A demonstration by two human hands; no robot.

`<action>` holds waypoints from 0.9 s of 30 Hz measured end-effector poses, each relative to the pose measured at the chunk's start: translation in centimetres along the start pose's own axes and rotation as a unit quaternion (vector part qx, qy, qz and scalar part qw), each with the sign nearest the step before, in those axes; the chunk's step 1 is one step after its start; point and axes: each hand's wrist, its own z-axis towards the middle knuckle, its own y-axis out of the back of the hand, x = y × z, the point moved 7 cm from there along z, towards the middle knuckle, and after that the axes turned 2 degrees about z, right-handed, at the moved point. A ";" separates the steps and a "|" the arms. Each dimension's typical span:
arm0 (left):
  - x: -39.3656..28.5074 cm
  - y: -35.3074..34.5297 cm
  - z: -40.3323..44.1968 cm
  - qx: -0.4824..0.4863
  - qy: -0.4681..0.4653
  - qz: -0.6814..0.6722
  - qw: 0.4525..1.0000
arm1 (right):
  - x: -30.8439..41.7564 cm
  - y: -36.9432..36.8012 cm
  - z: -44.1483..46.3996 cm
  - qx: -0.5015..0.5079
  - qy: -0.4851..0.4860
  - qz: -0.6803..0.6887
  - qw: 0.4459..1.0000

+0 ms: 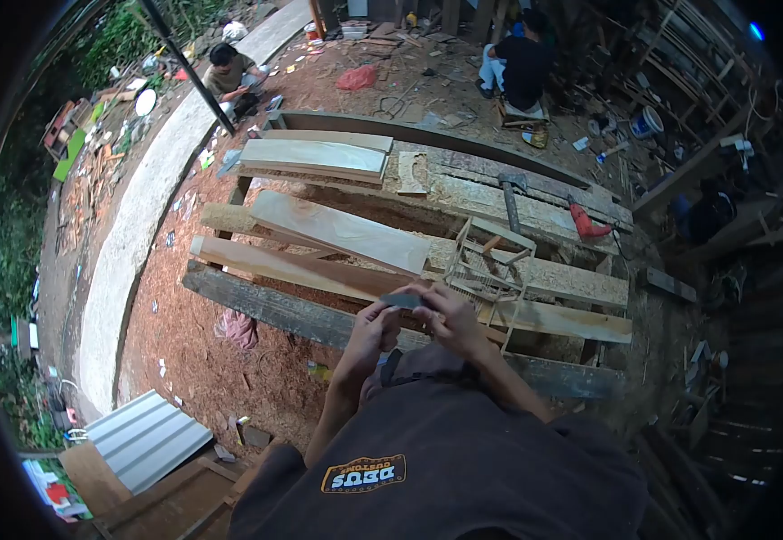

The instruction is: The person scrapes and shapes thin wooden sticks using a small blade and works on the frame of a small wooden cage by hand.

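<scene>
Both hands meet in front of my chest, at the near side of a slatted wooden workbench. A small flat dark grey piece (404, 300) is held between them. My left hand (375, 331) has its fingers closed on the lower left end of the piece. My right hand (450, 317) pinches its right end. Just beyond them lie a long board (292, 267) and a wider pale plank (337, 229). A small wooden frame with slats (490, 261) stands on the bench to the right of the hands.
A hammer (512, 202) and a red power tool (586, 222) lie at the bench's right. Pale planks (315, 155) rest at its far left. Two people (229, 81) (522, 63) sit beyond the bench. A dark post (184, 63) stands at upper left.
</scene>
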 end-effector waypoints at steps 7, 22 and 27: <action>0.2 -1.1 -2.1 0.028 -0.015 0.005 0.999 | -5.0 6.9 1.5 -0.142 -0.115 -0.085 0.980; 3.6 1.7 -6.7 -0.146 -0.160 0.197 0.956 | -8.2 8.3 -0.9 -0.181 -0.141 -0.090 0.969; 3.6 2.8 -8.0 -0.240 -0.164 0.359 0.887 | -1.9 4.2 -3.4 -0.058 -0.088 -0.026 0.994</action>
